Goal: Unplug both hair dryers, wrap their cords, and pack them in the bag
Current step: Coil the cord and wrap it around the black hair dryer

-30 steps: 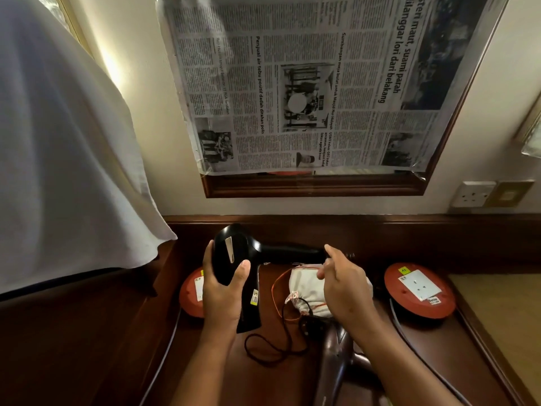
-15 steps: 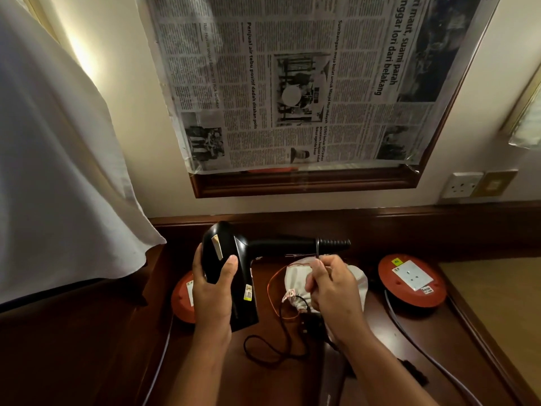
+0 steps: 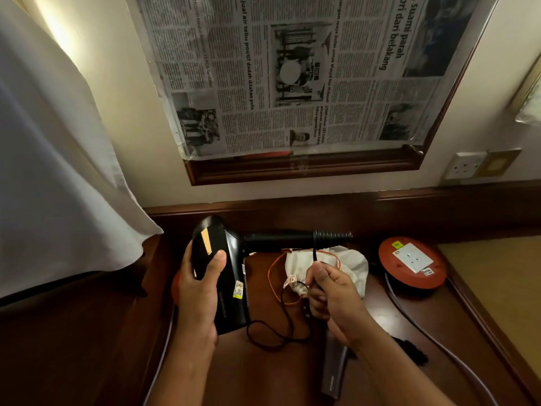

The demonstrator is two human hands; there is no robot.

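Black hair dryer, lower centre of frame: left hand is gripping its body, thumb lying over the casing, handle pointing right. Cord: right hand is pinching it just below the ribbed strain relief, fingers curled round it; slack is trailing in a loop on the wooden desk. Advice: winding wants even, loose turns round the handle, no sharp bend at the relief. White drawstring bag: lying just behind the right hand. Second hair dryer: lying below the right wrist. Red socket reel: right of bag.
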